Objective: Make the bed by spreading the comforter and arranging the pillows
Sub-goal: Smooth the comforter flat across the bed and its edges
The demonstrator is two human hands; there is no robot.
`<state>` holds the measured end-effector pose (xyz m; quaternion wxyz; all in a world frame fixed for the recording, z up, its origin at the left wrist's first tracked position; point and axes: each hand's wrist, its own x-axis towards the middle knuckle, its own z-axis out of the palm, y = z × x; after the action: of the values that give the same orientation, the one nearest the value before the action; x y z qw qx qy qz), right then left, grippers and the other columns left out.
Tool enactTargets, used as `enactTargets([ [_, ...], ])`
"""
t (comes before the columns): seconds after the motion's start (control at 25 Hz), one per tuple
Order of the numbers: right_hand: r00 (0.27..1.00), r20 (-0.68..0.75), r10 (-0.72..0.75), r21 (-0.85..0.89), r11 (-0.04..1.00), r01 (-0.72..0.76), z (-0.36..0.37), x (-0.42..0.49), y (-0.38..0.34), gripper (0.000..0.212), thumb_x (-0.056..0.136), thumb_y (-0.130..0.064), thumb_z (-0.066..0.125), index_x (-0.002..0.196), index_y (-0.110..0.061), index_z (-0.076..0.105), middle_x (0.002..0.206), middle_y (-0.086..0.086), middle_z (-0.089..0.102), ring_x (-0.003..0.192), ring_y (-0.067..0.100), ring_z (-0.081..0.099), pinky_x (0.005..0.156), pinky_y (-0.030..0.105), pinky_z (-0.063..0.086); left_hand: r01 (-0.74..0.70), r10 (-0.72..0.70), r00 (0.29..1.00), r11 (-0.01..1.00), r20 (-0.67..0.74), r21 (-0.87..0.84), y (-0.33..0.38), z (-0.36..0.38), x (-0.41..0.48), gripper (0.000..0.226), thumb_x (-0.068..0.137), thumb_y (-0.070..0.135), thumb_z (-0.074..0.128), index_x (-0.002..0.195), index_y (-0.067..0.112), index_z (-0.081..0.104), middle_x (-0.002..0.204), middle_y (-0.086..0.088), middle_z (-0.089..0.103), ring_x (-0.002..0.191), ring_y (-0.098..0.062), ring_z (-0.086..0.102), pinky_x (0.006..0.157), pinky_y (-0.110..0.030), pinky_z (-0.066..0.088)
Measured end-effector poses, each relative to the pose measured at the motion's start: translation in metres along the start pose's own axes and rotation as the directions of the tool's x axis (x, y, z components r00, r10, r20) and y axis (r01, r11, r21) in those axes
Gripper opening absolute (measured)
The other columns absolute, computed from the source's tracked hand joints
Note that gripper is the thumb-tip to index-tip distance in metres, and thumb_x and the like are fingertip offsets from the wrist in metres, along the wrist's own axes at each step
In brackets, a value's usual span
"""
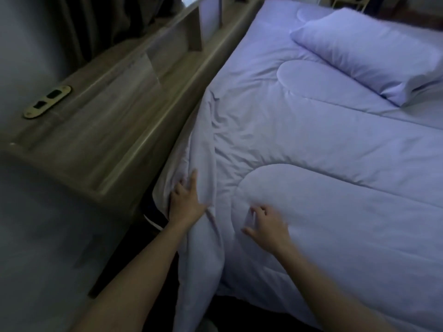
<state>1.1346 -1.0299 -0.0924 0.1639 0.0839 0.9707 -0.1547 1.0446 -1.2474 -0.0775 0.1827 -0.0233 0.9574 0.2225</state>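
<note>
A pale lilac quilted comforter [323, 144] covers the bed, wrinkled along its left edge and hanging over the near corner. My left hand [185, 200] lies flat on the bunched left edge, one finger stretched forward. My right hand [268, 224] rests on the comforter top close by, fingers curled and apart, pressing the fabric. One pillow [366, 53] in the same lilac lies on the comforter at the upper right.
A wooden shelf-style headboard unit [134, 97] runs along the bed's left side, with a brass socket plate [48, 101] set in its top. A dark curtain [107, 20] hangs behind it. A dark gap [151, 209] separates unit and mattress.
</note>
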Motion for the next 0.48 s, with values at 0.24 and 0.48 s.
enactTargets([
  [0.24,0.975,-0.101,-0.2,-0.311,0.937,0.16,0.013,0.029,-0.036,0.062,0.044,-0.053,0.082,0.09,-0.019,0.058,0.083,0.005,0.062,0.07,0.031,0.063,0.053,0.035,0.047,-0.077,0.077,0.985,0.997,-0.154,0.01,-0.094,-0.075,0.035,0.032,0.096,0.027,0.037,0.123,0.027,0.055,0.117,-0.01,0.052,0.103,-0.033,0.055,0.082,-0.035,0.045],
  [0.48,0.745,-0.073,-0.663,-0.363,0.714,0.599,-0.015,0.056,-0.052,0.021,0.079,-0.042,0.045,0.074,-0.024,0.054,0.071,-0.006,0.065,0.057,0.019,0.064,0.043,0.023,0.043,-0.235,0.237,0.946,0.971,-0.22,0.037,-0.106,-0.119,0.024,0.052,0.092,0.001,0.034,0.134,0.023,0.054,0.13,-0.018,0.051,0.113,-0.036,0.054,0.096,-0.043,0.046],
])
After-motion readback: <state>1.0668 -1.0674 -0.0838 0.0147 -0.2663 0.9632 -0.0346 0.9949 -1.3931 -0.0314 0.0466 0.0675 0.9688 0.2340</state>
